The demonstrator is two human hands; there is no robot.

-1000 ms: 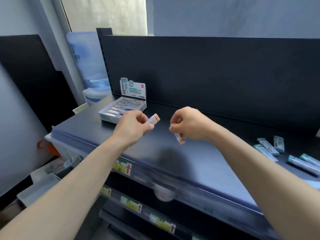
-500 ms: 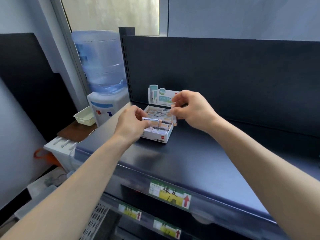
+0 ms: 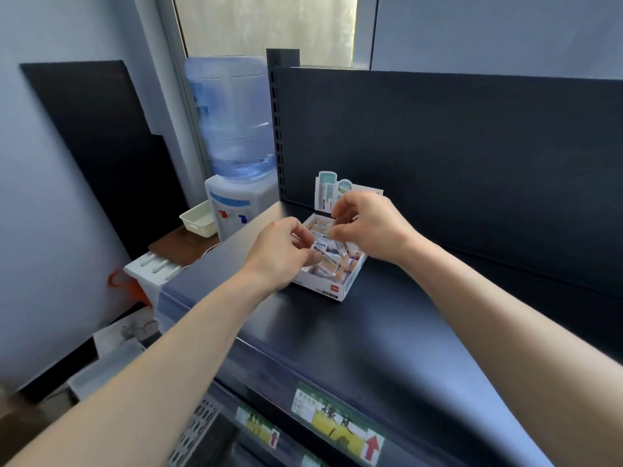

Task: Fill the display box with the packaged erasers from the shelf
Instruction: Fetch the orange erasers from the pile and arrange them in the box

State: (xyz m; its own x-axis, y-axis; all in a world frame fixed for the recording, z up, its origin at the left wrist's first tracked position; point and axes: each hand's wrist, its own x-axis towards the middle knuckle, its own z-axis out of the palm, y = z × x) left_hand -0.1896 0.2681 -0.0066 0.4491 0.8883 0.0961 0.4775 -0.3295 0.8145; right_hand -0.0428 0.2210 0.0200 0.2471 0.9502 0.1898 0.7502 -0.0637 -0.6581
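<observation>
The white display box point(image 3: 340, 291) stands on the dark shelf point(image 3: 387, 332) against the back panel, its printed header card point(image 3: 328, 190) upright behind it. Several packaged erasers point(image 3: 332, 267) lie inside. My left hand point(image 3: 283, 252) hovers over the box's left side and pinches a packaged eraser point(image 3: 322, 251) at its tip. My right hand point(image 3: 367, 227) is over the box's middle, fingers curled round another packaged eraser point(image 3: 338, 246) that points down into the box.
A water dispenser point(image 3: 232, 146) with a blue bottle stands left of the shelf, with a small white basket point(image 3: 199, 219) beside it. Yellow price labels point(image 3: 337, 421) run along the shelf's front edge. Lower shelves and grey trays sit below left.
Both hands, each carrying an eraser, have moved from open shelf space to the display box and now sit lower over it. The view has closed in on the box.
</observation>
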